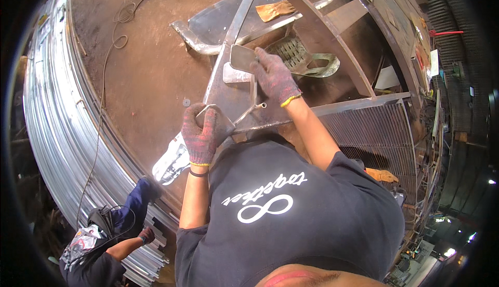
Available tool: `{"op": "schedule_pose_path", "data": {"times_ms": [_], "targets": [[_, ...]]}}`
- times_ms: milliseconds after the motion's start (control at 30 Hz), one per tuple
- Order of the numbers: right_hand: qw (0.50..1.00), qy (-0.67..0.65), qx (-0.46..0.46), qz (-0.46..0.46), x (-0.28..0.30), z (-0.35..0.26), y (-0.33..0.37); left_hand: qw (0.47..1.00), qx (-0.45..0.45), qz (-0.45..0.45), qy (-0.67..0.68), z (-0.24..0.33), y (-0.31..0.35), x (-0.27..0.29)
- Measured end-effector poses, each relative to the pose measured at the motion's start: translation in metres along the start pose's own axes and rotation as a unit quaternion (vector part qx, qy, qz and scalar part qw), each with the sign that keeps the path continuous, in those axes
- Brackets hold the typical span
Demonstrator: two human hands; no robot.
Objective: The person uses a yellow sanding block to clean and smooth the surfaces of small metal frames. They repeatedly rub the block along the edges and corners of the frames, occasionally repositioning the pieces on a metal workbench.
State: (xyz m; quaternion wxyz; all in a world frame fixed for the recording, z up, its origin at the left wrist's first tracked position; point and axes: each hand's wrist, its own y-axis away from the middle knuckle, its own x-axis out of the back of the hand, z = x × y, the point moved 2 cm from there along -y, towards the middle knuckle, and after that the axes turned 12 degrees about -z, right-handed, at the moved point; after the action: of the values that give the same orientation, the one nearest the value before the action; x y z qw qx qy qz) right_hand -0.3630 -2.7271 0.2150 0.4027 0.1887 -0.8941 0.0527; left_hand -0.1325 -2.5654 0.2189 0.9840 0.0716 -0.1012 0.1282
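Both my hands wear dark knit gloves with red mottling and yellow cuffs. My right hand (274, 76) is closed on the edge of a flat grey metal plate (241, 57) with rounded corners. Below that plate lies a paler plate (235, 74) on the dark steel surface. My left hand (200, 135) pinches the edge of a small dark metal plate (222, 122) close to my body. Between the hands, a thin bent metal rod with a short tube end (262, 105) rests across the steel frame (319, 111).
A tan leather glove (274, 10) lies on a dark metal panel (223, 19) beyond the frame. Beside it is a slotted chair (297, 57). Long silver metal bars (57, 110) fill the left. Lower left, a co-worker (106, 250) bends over them. A cable (103, 84) crosses the floor.
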Motion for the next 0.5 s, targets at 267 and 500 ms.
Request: {"op": "schedule_pose_path", "data": {"times_ms": [267,500], "targets": [[0.996,0.001,0.032,0.089,-0.027,0.021,0.014,0.999,-0.047,-0.014,0.014,-0.012,-0.003,-0.002],[0.999,0.046,-0.014,-0.014,-0.009,-0.003,0.024,1.0,-0.007,-0.026,-0.001,-0.003,0.0,0.002]]}}
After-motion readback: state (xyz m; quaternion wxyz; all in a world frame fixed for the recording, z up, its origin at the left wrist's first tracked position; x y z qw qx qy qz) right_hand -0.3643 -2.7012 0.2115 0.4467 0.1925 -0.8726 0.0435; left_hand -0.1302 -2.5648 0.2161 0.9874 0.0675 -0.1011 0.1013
